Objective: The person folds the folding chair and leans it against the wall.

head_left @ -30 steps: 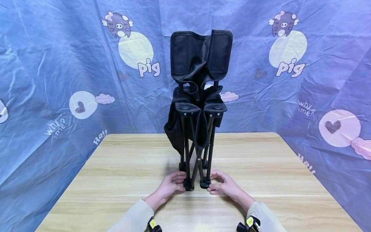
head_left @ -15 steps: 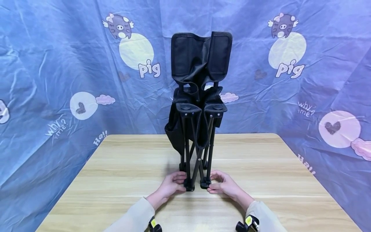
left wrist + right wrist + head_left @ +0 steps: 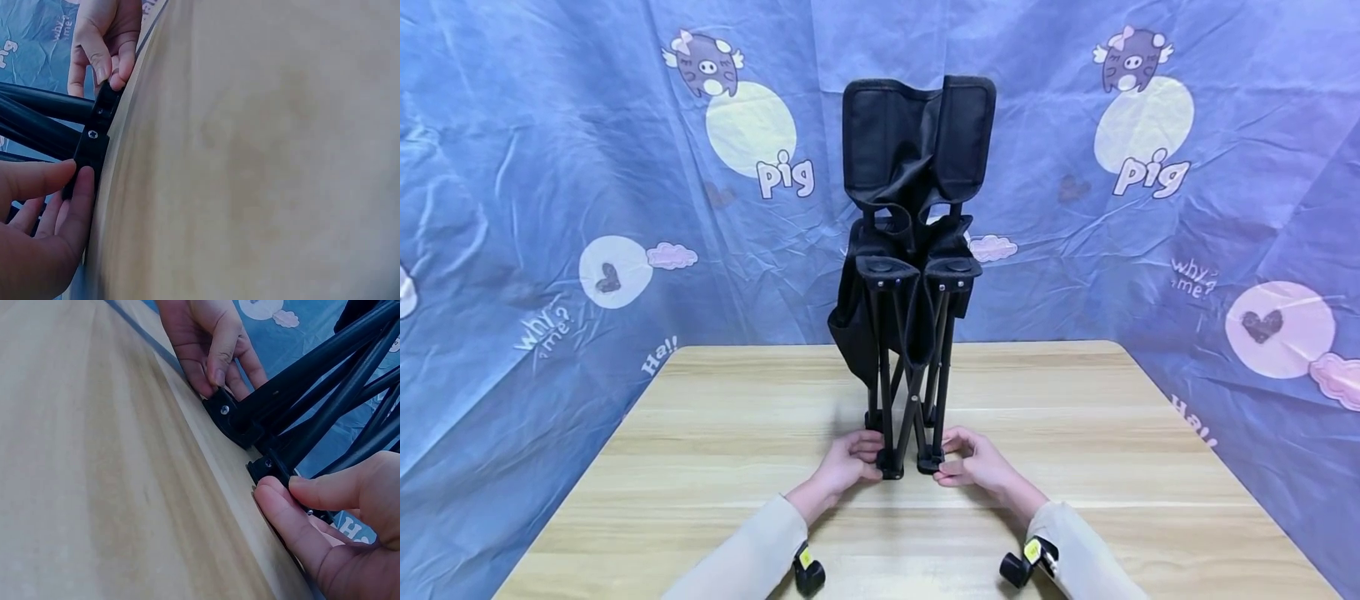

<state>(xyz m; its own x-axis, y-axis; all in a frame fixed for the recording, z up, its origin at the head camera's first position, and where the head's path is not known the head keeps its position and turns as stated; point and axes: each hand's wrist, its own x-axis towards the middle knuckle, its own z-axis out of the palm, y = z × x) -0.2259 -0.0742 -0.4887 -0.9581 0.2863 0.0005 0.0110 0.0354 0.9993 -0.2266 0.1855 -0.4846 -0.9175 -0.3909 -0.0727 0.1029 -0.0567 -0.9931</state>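
Observation:
A black folding camp chair [image 3: 891,142], collapsed narrow, stands upright on the wooden table [image 3: 715,467] in the head view. Its crossed metal legs end in black plastic feet. My left hand [image 3: 838,467] pinches the near left foot [image 3: 891,473] between thumb and fingers, a grip also visible in the left wrist view, where the left hand [image 3: 34,244] is at the lower left. Opposite it, my right hand [image 3: 985,467] holds the near right foot [image 3: 929,467]. The right wrist view shows the right hand [image 3: 356,519] with thumb and index finger on that foot [image 3: 269,465].
Behind the table hangs a blue cloth [image 3: 1037,308] printed with pigs, circles and hearts. The table's far edge lies just behind the chair. A small black camera [image 3: 808,575] is strapped at the left wrist, another camera [image 3: 1018,568] at the right.
Both hands and the chair's lower part have shifted slightly up in the head view, away from me or lifted; I cannot tell which. The grip on both feet stays the same.

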